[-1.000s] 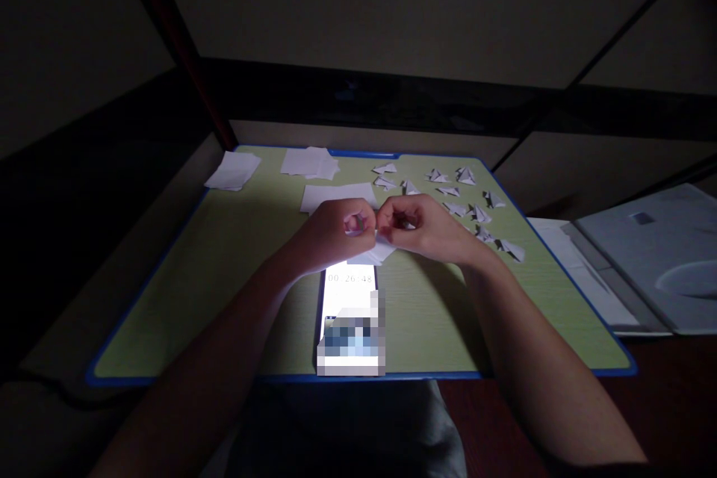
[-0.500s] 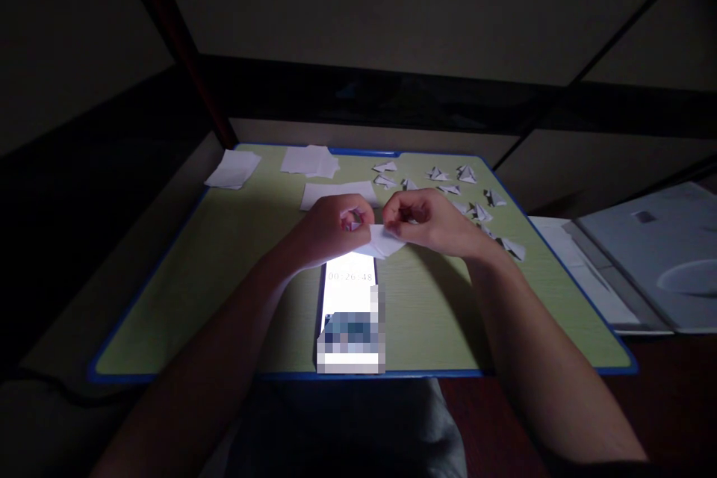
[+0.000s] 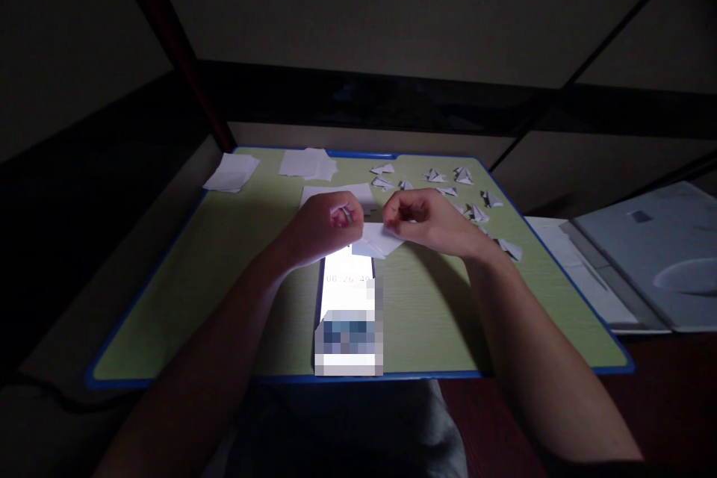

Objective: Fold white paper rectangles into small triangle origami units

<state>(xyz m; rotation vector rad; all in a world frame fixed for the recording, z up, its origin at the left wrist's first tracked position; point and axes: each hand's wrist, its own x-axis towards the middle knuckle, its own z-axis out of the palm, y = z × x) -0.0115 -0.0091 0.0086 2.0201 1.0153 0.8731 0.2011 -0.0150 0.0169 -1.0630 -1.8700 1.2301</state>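
Note:
Between my two hands is a small white sheet of paper (image 3: 378, 239), partly folded, with a slanting crease near its lower edge. My left hand (image 3: 322, 228) has its fingers curled closed at the sheet's left edge; its fingertips are partly hidden. At the right side, my right hand (image 3: 423, 220) pinches the paper between thumb and fingers. Just below the sheet, a phone (image 3: 347, 291) with a bright screen showing running digits lies on the green tabletop (image 3: 437, 314). Another white sheet (image 3: 336, 196) lies flat behind my hands.
Several small folded paper pieces (image 3: 463, 176) are spread over the table's back right. Stacks of white paper lie at the back left (image 3: 231, 172) and back middle (image 3: 307, 163). Beyond the right edge stands a grey flat object (image 3: 655, 261) on white sheets. A wall rises behind.
My left hand has shifted slightly left along the paper, so more of its left part shows. My right hand keeps its pinch. The digits on the phone have advanced.

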